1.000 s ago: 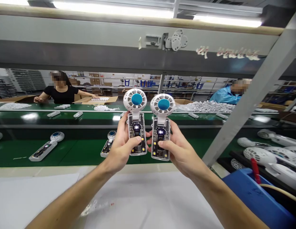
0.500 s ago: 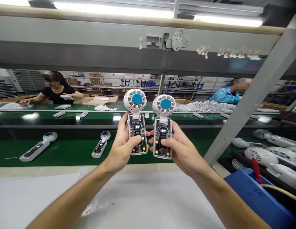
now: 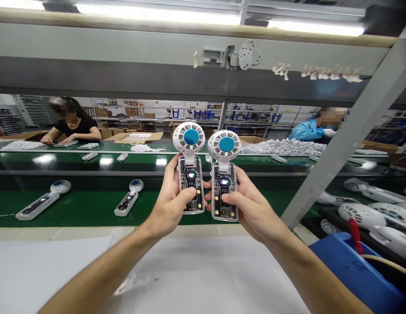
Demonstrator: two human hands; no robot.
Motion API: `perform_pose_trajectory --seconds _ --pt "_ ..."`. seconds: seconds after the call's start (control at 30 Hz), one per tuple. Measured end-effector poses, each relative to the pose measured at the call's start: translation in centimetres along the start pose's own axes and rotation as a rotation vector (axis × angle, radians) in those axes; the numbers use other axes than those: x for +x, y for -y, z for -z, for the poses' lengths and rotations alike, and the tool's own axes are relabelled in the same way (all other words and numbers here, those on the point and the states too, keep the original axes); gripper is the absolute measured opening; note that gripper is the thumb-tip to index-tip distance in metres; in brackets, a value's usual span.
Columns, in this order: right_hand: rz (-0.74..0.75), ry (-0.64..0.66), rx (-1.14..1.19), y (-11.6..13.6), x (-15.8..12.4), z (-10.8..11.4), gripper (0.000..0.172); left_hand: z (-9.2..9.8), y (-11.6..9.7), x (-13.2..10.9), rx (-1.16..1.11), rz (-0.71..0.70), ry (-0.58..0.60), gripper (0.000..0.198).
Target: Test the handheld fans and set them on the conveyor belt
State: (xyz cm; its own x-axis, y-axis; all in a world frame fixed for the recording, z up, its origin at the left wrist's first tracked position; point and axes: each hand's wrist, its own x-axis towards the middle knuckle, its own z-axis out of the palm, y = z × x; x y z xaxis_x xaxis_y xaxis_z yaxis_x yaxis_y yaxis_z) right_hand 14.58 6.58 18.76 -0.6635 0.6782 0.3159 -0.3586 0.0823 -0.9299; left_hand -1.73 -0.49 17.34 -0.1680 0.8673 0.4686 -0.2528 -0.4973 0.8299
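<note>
Two white handheld fans are held up side by side, heads on top. Each has a round slotted head with a blue centre and a clear-fronted handle showing a dark circuit board and a lit display. My left hand (image 3: pixel 172 203) is closed around the left handheld fan (image 3: pixel 191 183), thumb pressed on the front below the display. Around the right handheld fan (image 3: pixel 224 187) my right hand (image 3: pixel 250 203) is wrapped, its thumb likewise on the front. The fans are slightly apart, and the fingers behind them are partly hidden.
A green conveyor belt (image 3: pixel 88 209) carries more fans, including one fan (image 3: pixel 127 203) left of my hands. At right stand a blue bin (image 3: pixel 356 270) and a black tray of fans (image 3: pixel 363 213). A slanted metal post (image 3: pixel 336 126) rises there. Two co-workers sit beyond the far belt.
Fans on the near belt have slid left, while pieces on the far belt have shifted right. My hands keep their grip on both fans. The left co-worker's white piece is lower, at the belt.
</note>
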Motion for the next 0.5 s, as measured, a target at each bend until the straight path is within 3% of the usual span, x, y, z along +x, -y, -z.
perform_pose_trajectory --seconds 0.37,0.5 --pt "0.005 0.029 0.005 -0.02 0.0 0.29 0.058 0.07 -0.12 0.01 0.005 0.018 -0.018 0.082" --pt "0.01 -0.061 -0.007 -0.04 -0.15 0.4 0.069 0.05 -0.39 -0.06 0.016 0.03 -0.029 0.077"
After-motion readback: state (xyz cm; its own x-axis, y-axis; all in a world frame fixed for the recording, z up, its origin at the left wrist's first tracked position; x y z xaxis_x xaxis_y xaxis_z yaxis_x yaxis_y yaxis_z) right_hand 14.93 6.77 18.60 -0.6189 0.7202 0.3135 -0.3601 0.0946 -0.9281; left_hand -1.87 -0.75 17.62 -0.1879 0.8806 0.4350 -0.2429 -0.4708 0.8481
